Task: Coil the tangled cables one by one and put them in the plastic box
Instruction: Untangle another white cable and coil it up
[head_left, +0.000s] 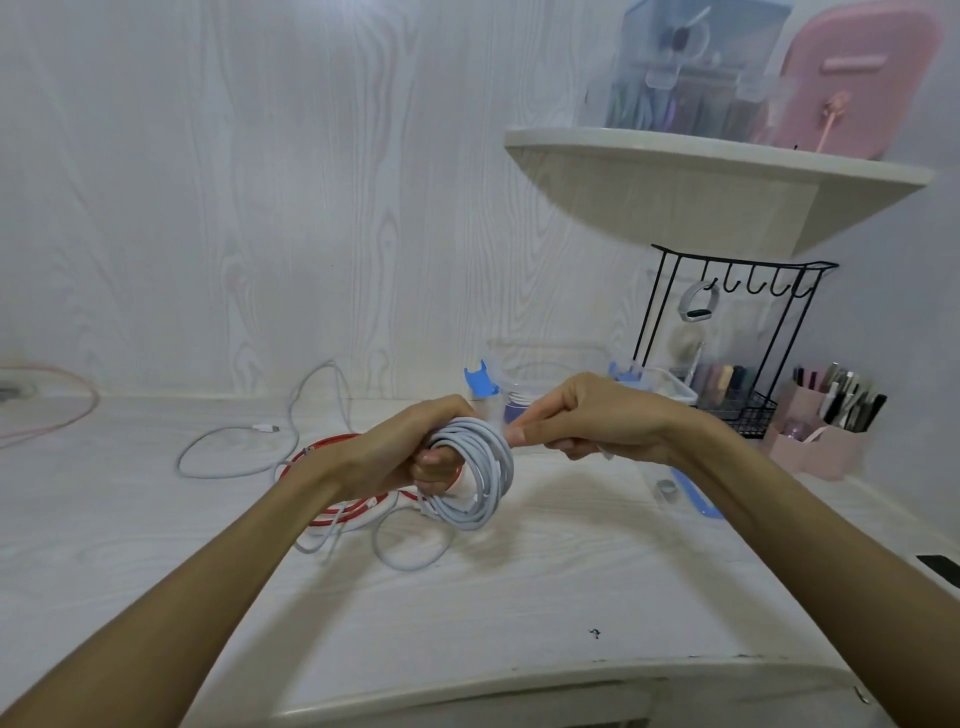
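Note:
My left hand (415, 447) grips a white cable coil (480, 478) of several loops, held above the desk. My right hand (587, 421) pinches the coil's loose end against its top right side. Beneath and left of the coil lie a red cable (337, 514) and a tangled white cable (234, 452) on the white desk (519, 587). The clear plastic box (550, 358) with blue latches stands behind my hands against the wall, partly hidden by them.
The box's lid (696, 501) with a blue edge lies right of my right wrist. A black wire rack (737, 332), a pink pen holder (826, 421) and a shelf (717, 182) with containers fill the right. A pink cable (57, 405) runs at far left.

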